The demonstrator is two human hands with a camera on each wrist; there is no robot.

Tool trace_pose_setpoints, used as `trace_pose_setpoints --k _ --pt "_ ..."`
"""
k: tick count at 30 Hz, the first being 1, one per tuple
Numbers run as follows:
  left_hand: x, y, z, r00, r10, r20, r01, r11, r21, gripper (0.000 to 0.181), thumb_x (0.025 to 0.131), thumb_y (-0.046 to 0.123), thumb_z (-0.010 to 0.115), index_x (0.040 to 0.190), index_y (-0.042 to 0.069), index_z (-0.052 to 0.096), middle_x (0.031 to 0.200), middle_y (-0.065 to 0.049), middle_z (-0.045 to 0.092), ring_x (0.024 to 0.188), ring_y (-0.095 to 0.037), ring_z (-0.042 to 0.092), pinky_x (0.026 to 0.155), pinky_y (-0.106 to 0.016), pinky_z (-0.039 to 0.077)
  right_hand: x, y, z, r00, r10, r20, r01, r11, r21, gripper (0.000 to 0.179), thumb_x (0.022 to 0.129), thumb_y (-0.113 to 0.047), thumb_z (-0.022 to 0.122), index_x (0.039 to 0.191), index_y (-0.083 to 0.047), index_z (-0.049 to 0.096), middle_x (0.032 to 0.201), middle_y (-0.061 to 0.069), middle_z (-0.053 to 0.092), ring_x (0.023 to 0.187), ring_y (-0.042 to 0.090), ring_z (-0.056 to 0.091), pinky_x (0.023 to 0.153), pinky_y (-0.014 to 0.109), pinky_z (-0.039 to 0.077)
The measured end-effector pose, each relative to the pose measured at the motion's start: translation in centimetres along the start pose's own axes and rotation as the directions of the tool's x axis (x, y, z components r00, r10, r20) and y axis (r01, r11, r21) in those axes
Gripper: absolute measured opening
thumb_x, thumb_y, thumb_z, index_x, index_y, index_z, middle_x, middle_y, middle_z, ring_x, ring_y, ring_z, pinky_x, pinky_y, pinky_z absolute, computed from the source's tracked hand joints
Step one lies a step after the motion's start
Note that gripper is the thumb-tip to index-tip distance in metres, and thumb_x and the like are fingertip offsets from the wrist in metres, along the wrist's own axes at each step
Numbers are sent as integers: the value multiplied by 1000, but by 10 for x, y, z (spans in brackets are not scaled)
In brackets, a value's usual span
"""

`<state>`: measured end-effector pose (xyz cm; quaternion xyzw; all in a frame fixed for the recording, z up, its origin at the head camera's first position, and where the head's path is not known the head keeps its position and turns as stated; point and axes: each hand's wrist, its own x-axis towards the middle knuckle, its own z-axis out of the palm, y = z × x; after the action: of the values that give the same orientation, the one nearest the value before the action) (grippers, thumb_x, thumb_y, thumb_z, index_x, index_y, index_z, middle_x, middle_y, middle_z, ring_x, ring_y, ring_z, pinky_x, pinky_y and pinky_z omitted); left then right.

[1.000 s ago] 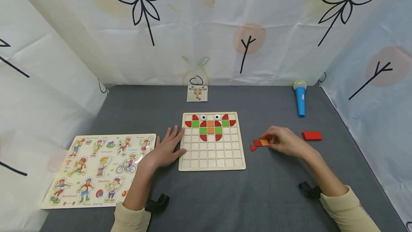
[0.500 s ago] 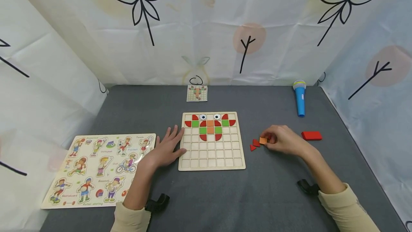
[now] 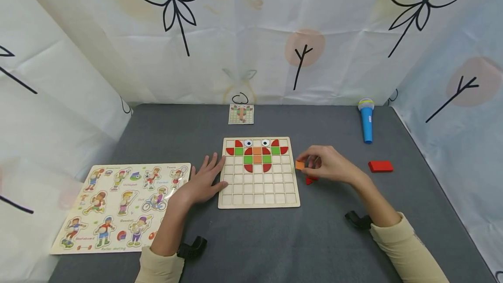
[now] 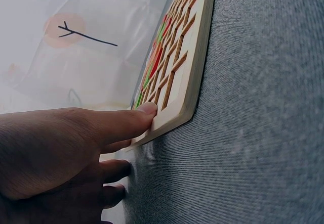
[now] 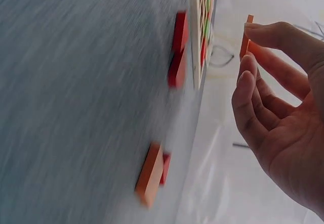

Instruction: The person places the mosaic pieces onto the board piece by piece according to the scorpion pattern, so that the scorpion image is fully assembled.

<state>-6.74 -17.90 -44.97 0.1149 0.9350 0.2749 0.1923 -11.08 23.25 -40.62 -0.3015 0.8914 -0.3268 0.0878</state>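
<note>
My right hand (image 3: 329, 164) pinches an orange square tile (image 3: 300, 165) between thumb and fingers, raised just off the right edge of the wooden grid board (image 3: 259, 190). The right wrist view shows the same tile (image 5: 244, 39) edge-on at the fingertips. Spread out flat, my left hand (image 3: 201, 183) rests at the board's left side, and its thumb (image 4: 144, 108) touches the rim. Red, green and orange tiles and two eye tiles fill several upper cells. Small red pieces (image 3: 310, 180) lie partly hidden below the right hand.
A sports picture puzzle (image 3: 118, 208) lies left, partly under the left forearm. A small pattern card (image 3: 241, 114) lies behind the board. At the right are a blue toy microphone (image 3: 366, 121) and a red block (image 3: 380, 166). An orange block (image 5: 150, 176) shows in the right wrist view.
My right hand has picked the orange tile up from beside the red pieces and carried it left to the board's edge. The left hand has stayed where it was.
</note>
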Motion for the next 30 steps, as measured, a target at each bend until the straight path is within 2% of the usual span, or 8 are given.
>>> trace_pose_setpoints --k 4,13,19,25,30 --pt "4 -3 4 1000 -13 2 13 1000 14 87 107 35 68 176 16 18 184 -17 5 172 -45 -5 129 -81 -8 14 -8 9 999 -23 29 21 999 43 24 93 -7 84 116 -7 81 93 3 74 76 5 62 65 22 54" --pt "1 -2 2 1000 7 3 -7 1000 -8 85 108 38 67 176 17 19 184 -18 6 172 -46 -3 128 -82 -7 48 -26 32 986 -103 131 96 994 54 22 96 -10 79 118 -8 81 113 7 81 85 6 70 76 27 62" --pt "2 -6 4 1000 18 -2 -18 1000 11 86 108 39 67 176 18 19 184 -18 6 172 -46 -2 128 -82 -5 67 -38 43 974 -119 194 123 992 -10 23 97 -9 78 120 -6 81 115 8 81 87 9 73 82 26 61" --pt "3 -9 5 1000 24 -5 -24 1000 5 85 109 39 65 176 19 18 185 -17 5 172 -45 -3 128 -81 -5 83 -46 52 969 -148 200 171 980 -104 21 95 -6 79 115 -5 82 108 7 82 85 12 68 81 26 57" --pt "5 -10 6 1000 24 -10 -24 1000 7 84 109 36 65 176 18 18 184 -17 5 172 -45 -3 129 -81 -5 89 -52 57 970 -131 204 162 976 -144 19 95 -7 81 113 -5 83 108 7 82 88 15 68 82 27 57"
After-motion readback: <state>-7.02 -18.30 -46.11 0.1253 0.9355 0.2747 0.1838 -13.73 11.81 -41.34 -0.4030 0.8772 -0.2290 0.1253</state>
